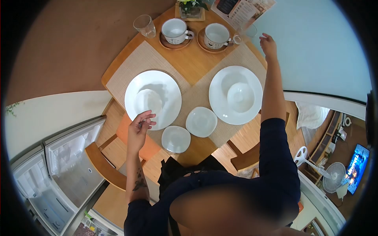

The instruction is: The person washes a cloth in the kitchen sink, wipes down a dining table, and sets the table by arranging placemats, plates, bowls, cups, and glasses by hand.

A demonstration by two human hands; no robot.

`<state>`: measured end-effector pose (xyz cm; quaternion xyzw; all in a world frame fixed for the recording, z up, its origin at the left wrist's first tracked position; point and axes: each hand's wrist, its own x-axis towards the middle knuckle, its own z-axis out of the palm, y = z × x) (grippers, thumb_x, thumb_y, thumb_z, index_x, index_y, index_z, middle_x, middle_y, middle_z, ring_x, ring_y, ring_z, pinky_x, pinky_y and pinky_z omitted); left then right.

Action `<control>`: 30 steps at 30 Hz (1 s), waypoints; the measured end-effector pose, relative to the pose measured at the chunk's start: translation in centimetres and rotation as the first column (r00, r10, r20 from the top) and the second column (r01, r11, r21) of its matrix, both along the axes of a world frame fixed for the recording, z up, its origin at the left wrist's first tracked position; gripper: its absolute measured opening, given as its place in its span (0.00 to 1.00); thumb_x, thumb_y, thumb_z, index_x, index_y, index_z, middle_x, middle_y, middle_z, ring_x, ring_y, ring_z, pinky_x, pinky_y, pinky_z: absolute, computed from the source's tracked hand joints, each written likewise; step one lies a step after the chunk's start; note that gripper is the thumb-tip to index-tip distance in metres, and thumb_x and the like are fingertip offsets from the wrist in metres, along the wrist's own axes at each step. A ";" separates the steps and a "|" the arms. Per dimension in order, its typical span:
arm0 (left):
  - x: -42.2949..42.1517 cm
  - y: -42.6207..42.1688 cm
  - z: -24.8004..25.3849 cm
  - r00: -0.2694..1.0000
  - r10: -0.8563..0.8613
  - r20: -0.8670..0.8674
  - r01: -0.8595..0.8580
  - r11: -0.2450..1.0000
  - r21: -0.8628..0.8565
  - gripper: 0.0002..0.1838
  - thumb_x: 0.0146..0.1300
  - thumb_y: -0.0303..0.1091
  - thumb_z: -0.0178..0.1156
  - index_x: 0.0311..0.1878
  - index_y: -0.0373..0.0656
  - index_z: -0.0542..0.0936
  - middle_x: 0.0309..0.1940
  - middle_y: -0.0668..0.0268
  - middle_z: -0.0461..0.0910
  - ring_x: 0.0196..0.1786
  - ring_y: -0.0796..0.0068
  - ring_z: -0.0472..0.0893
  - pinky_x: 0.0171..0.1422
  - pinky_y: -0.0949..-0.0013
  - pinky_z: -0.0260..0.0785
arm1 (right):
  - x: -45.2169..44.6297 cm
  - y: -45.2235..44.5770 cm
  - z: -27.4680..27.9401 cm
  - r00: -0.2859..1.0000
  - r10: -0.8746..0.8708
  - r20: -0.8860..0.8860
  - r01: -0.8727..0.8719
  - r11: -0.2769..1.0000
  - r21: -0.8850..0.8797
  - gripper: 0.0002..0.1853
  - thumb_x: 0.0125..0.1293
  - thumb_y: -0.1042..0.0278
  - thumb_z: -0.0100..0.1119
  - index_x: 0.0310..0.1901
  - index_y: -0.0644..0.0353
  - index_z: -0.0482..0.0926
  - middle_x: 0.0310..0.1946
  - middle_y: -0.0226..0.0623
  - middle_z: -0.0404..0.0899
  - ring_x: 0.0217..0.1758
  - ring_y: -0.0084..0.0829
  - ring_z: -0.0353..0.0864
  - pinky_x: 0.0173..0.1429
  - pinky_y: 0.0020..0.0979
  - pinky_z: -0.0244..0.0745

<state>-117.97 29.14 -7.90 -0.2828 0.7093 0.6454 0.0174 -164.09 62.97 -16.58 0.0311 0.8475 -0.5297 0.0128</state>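
My left hand [141, 126] is over the near edge of the left white plate [173, 90], fingers loosely bent and apart, with nothing visible in them. A small white bowl [147, 101] sits on that plate. At the upper right, my right hand [268, 46] is raised beside a clear stemmed glass [249, 30], its fingers partly spread and a small gap between them and the glass. Below that hand lies the right white plate [220, 108] with another white bowl [240, 97] on it. Two small white square dishes, one nearer [176, 139] and one farther [201, 122], lie between the plates.
Two white cups, left [174, 31] and right [216, 36], stand on wooden saucers. Behind them are a drinking glass [145, 26], a flower vase [191, 10] and a printed menu sheet [242, 13]. Chairs surround the wooden table [189, 65]; an open fridge [59, 169] is at left.
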 end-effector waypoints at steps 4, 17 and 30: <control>-1.0 0.6 -0.6 0.999 -0.035 0.004 0.035 0.999 -0.016 0.13 0.64 0.27 0.49 0.52 0.38 0.73 0.43 0.62 0.79 0.38 0.76 0.78 0.40 0.75 0.68 | 2.2 4.1 -6.5 1.000 0.002 0.023 -0.013 0.887 0.462 0.21 0.50 0.70 0.55 0.50 0.59 0.74 0.39 0.39 0.80 0.41 0.34 0.80 0.48 0.32 0.72; -18.4 -12.8 -14.8 0.997 0.043 0.063 0.021 0.640 -0.768 0.24 0.50 0.39 0.61 0.53 0.47 0.74 0.52 0.55 0.72 0.54 0.58 0.73 0.55 0.58 0.66 | 3.2 -1.4 -7.0 0.999 0.024 -0.025 0.001 0.711 0.703 0.27 0.45 0.58 0.64 0.50 0.56 0.74 0.52 0.43 0.71 0.55 0.42 0.70 0.58 0.38 0.66; -17.6 -4.8 -12.5 0.909 -0.411 0.076 0.292 0.494 -0.819 0.13 0.54 0.33 0.59 0.44 0.49 0.79 0.43 0.61 0.78 0.48 0.62 0.75 0.56 0.61 0.63 | 7.6 14.7 -8.1 0.995 0.098 -0.003 -0.054 0.578 0.814 0.22 0.50 0.46 0.60 0.38 0.57 0.81 0.35 0.43 0.80 0.40 0.43 0.78 0.45 0.37 0.73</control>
